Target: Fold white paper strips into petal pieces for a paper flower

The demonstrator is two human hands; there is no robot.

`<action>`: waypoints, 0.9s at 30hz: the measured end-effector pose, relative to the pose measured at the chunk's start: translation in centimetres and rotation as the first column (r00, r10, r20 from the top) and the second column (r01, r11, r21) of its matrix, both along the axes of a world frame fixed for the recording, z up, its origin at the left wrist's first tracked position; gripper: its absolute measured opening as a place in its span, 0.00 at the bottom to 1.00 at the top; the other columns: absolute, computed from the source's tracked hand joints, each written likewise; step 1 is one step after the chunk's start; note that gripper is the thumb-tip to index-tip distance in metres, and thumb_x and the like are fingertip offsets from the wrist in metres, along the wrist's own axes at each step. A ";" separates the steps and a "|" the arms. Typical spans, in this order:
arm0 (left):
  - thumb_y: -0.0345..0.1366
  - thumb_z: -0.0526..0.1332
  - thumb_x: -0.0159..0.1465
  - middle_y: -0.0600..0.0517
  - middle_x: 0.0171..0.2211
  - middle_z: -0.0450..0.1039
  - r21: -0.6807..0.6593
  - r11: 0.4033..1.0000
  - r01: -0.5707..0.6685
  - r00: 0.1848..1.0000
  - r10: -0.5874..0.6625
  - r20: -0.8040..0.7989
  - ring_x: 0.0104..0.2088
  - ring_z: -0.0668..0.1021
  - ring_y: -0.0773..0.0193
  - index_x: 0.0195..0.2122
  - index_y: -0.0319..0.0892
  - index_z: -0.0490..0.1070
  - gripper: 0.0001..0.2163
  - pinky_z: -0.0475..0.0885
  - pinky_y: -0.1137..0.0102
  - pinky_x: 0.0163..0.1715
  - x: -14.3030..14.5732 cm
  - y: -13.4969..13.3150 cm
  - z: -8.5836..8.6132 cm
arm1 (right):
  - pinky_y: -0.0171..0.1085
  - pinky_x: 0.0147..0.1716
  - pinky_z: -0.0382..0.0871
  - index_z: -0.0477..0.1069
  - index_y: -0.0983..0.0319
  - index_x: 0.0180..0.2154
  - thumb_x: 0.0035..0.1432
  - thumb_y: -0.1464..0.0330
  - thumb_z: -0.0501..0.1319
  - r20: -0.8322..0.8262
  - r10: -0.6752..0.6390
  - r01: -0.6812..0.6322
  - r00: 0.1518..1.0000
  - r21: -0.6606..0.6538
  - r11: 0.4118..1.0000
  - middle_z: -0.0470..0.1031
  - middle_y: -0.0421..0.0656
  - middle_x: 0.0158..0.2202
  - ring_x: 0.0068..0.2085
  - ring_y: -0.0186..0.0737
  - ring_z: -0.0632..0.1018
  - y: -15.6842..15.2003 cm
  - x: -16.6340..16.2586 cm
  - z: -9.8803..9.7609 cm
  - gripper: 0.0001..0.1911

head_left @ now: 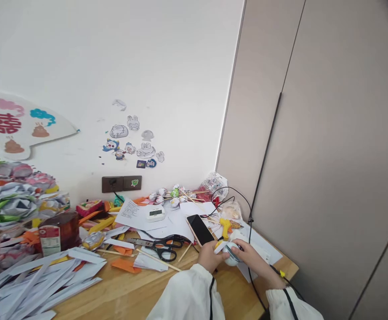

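Observation:
Near the table's right side, my left hand point(210, 257) and my right hand point(250, 258) are close together, fingers curled in. Between them is a rounded pale object point(231, 255) with a grey oval band; its kind is unclear. My right hand grips it from the right. The left fingertips touch its near left side and pinch a short white strip point(219, 247). Just beyond the hands lies a yellow hot glue gun point(226, 227). A dark-screened phone point(200, 230) is left of it. Black-handled scissors point(163, 247) lie open farther left.
Folded paper strips point(54, 280) cover the table's left front, beside a jar point(60, 232) of dark red-brown contents. A white timer point(155, 213) sits on paper sheets point(180, 222). Paper-wrapped balls on sticks point(174, 194) lie at the back. A black cable point(250, 262) hangs beside my right hand.

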State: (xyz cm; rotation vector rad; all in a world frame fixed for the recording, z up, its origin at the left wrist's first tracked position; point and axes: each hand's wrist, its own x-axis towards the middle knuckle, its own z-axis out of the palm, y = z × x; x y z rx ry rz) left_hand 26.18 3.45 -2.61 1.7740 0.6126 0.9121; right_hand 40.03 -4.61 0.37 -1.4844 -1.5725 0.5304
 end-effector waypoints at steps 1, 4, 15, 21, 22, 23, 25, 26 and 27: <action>0.34 0.62 0.44 0.55 0.22 0.72 0.005 1.000 0.015 1.000 -0.015 0.001 0.24 0.71 0.66 0.28 0.37 0.73 0.10 0.64 0.75 0.24 0.0 0.0 0.0 | 0.34 0.29 0.63 0.69 0.64 0.30 0.49 0.57 0.54 -0.024 0.005 -0.006 1.000 -0.010 1.000 0.70 0.42 0.28 0.30 0.39 0.70 0.1 0.0 0.1 0.17; 0.33 0.62 0.44 0.55 0.22 0.72 0.024 0.998 0.052 0.999 -0.052 0.003 0.24 0.70 0.67 0.28 0.36 0.73 0.09 0.64 0.76 0.25 -0.2 -0.1 0.0 | 0.32 0.24 0.62 0.69 0.64 0.26 0.50 0.57 0.53 -0.090 -0.032 0.030 0.995 -0.020 0.999 0.68 0.40 0.23 0.25 0.35 0.68 0.3 0.3 0.3 0.17; 0.31 0.61 0.46 0.54 0.23 0.73 0.056 0.998 -0.007 1.000 0.006 0.022 0.24 0.70 0.66 0.29 0.36 0.73 0.09 0.64 0.74 0.26 -0.4 -0.3 -0.2 | 0.36 0.36 0.64 0.60 0.61 0.46 0.51 0.63 0.51 -0.175 -0.218 0.254 0.960 0.221 0.942 0.67 0.44 0.38 0.36 0.39 0.70 -1.6 0.5 -0.5 0.19; 0.33 0.61 0.46 0.53 0.25 0.74 0.052 0.998 -0.019 0.999 0.017 0.037 0.26 0.71 0.65 0.30 0.36 0.73 0.10 0.65 0.74 0.27 -0.2 -0.3 -0.4 | 0.39 0.35 0.65 0.70 0.60 0.32 0.47 0.66 0.57 0.143 -0.368 0.316 0.919 0.291 0.903 0.71 0.44 0.32 0.35 0.43 0.71 -2.2 -1.9 -1.7 0.09; 0.33 0.61 0.46 0.53 0.25 0.74 0.052 0.998 -0.020 0.999 0.018 0.038 0.26 0.71 0.65 0.30 0.36 0.73 0.10 0.65 0.74 0.27 -0.2 -0.3 -0.4 | 0.38 0.33 0.66 0.70 0.60 0.32 0.47 0.66 0.57 0.171 -0.370 0.313 0.913 0.289 0.905 0.71 0.44 0.32 0.35 0.43 0.71 -2.1 -2.2 -1.7 0.09; 0.32 0.61 0.46 0.53 0.25 0.74 0.051 0.998 -0.022 0.999 0.020 0.040 0.26 0.71 0.65 0.30 0.36 0.73 0.10 0.65 0.74 0.27 -0.2 -0.3 -0.4 | 0.37 0.32 0.67 0.70 0.60 0.33 0.48 0.67 0.56 0.181 -0.360 0.302 0.915 0.284 0.910 0.71 0.44 0.33 0.35 0.43 0.71 -2.0 -2.5 -1.7 0.09; 0.32 0.60 0.46 0.53 0.25 0.74 0.047 0.999 -0.026 0.999 0.024 0.045 0.26 0.72 0.65 0.31 0.36 0.73 0.10 0.66 0.74 0.27 -0.3 -0.3 -0.4 | 0.36 0.29 0.68 0.69 0.60 0.36 0.49 0.68 0.55 0.172 -0.334 0.278 0.927 0.285 0.917 0.70 0.45 0.37 0.37 0.42 0.71 -1.8 -2.8 -1.8 0.10; 0.32 0.60 0.47 0.53 0.26 0.75 0.045 0.999 -0.028 0.999 0.026 0.047 0.26 0.72 0.65 0.32 0.36 0.73 0.11 0.66 0.74 0.28 -0.3 -0.3 -0.4 | 0.35 0.29 0.68 0.68 0.60 0.37 0.50 0.68 0.54 0.167 -0.327 0.271 0.930 0.291 0.918 0.70 0.46 0.38 0.39 0.42 0.70 -1.8 -2.9 -1.9 0.11; 0.33 0.60 0.47 0.52 0.26 0.75 0.042 0.999 -0.029 0.998 0.027 0.050 0.27 0.72 0.64 0.32 0.36 0.73 0.10 0.66 0.73 0.28 -0.3 -0.3 -0.4 | 0.35 0.30 0.68 0.68 0.60 0.38 0.51 0.67 0.54 0.165 -0.327 0.268 0.931 0.302 0.915 0.69 0.46 0.39 0.40 0.43 0.70 -1.7 -2.8 -2.1 0.12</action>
